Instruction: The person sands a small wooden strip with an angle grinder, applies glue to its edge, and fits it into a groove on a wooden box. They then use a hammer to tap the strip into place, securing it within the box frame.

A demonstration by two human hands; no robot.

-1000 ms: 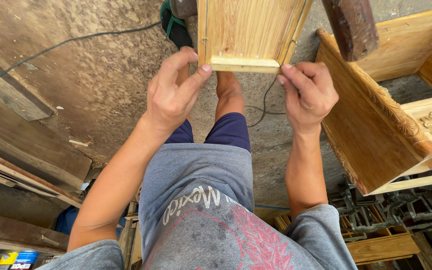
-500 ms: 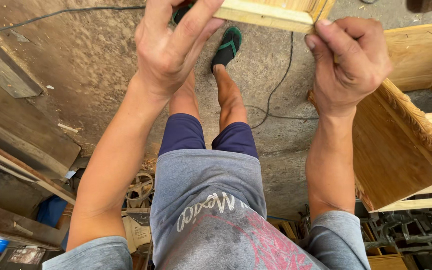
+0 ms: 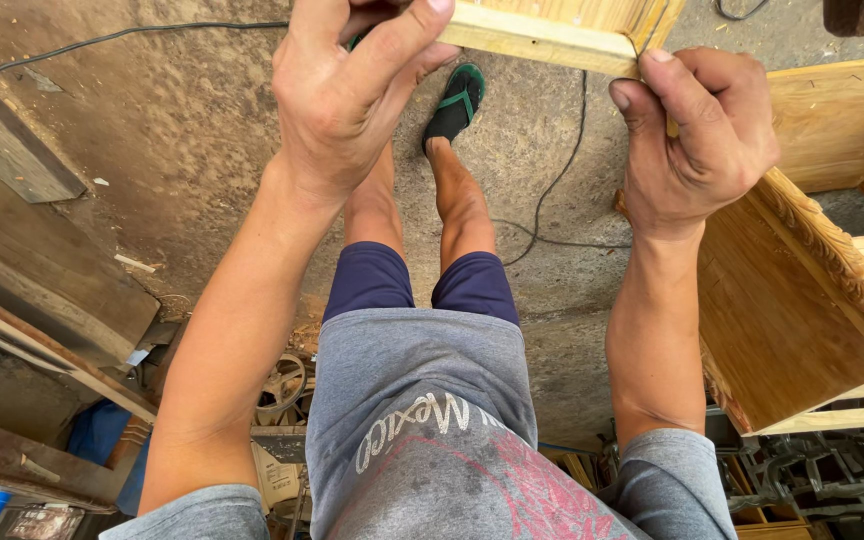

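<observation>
The wooden panel (image 3: 552, 30) now sits higher and closer than a second ago, mostly out of frame, so it is being lifted. The left hand (image 3: 347, 95) pinches its lower edge, fingers curled over; the right hand (image 3: 697, 135) grips the corner, probably thumb against fingers.

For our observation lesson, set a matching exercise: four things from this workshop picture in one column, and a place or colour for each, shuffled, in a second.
Things:
1. wooden frame
2. sandal
3. black cable
4. carved wooden cabinet

Descriptions:
A. black with green straps
B. trailing across the concrete floor
C. gripped at its lower edge by the left hand and right hand
D. standing at the right side

Pairs: 1-C, 2-A, 3-B, 4-D
</observation>
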